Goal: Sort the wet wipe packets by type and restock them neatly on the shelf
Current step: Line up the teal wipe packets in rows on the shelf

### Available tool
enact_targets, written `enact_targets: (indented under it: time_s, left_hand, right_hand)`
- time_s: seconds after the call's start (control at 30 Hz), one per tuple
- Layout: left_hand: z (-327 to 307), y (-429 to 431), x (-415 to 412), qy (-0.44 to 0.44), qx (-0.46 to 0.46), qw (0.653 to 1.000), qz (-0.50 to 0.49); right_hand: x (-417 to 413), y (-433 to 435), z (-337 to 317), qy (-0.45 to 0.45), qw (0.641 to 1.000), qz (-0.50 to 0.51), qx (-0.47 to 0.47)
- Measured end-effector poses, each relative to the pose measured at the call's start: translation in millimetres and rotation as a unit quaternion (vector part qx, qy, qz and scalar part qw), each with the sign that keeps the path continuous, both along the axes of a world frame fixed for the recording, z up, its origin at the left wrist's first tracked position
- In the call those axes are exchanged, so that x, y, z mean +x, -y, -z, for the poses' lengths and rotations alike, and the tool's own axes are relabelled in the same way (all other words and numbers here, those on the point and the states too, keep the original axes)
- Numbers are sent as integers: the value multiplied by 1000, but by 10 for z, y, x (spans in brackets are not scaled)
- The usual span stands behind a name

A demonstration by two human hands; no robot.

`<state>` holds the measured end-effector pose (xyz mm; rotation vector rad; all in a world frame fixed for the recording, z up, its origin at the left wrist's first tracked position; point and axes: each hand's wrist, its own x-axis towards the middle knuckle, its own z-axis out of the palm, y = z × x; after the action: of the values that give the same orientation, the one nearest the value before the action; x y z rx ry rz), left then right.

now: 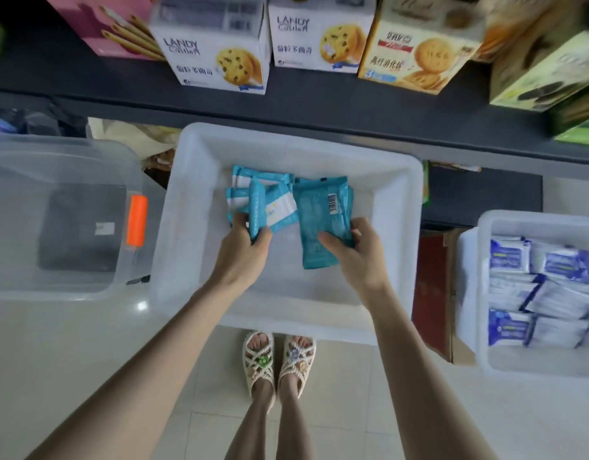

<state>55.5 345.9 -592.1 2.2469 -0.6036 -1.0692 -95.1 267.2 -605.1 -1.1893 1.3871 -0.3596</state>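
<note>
Both hands gathering teal wet wipe packets inside the white tub.

I am watching the left hand [243, 250] gripping the near ends of a fanned bunch of teal packets [270, 207], while the right hand [356, 257], set apart from it, is pinching a second teal stack [319, 220] by its near right edge. Both lots are reaching away from the fingers inside the white tub [399, 227]. I am judging them light, soft and slick-filmed, likely to slide over each other, so I am favouring a squeeze across each whole stack. Right of the right hand, blue-and-white packets [552, 293] are lying in another tub; beyond both hands, the shelf [319, 107] is carrying cookie boxes [220, 54].
</note>
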Motion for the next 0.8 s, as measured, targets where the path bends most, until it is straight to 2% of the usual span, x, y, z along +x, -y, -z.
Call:
enact_targets:
  time_s: [0.03,0.13,0.27,0.37,0.53,0.67,0.8]
  left_hand:
    - [-209,-45,-69,-81,-16,996,-36]
    - [-981,-185,-251,-284,-75,948,-120]
    - [-2037,-353,-461,-377,-173,902,-123]
    - [-2661,-330,-497,-401,-250,874,-114]
    - [-3680,-155,-424,-432,-312,842,-82]
    - [-4323,94,-258,-340,-384,853,-93]
    - [-4823,379,80,-247,-459,847,-102]
  right_hand:
    - [-42,-53,-207,30,999,5,10]
    - [-150,-196,-897,115,993,10,36]
    - [-220,-297,-1953,177,984,-17,18]
    - [-235,-262,-2698,213,977,-28,-4]
    - [-126,-69,-3779,260,961,-61,-72]
    - [36,184,-4503,299,944,-74,-122]
    - [226,473,-5052,273,938,-62,-206]
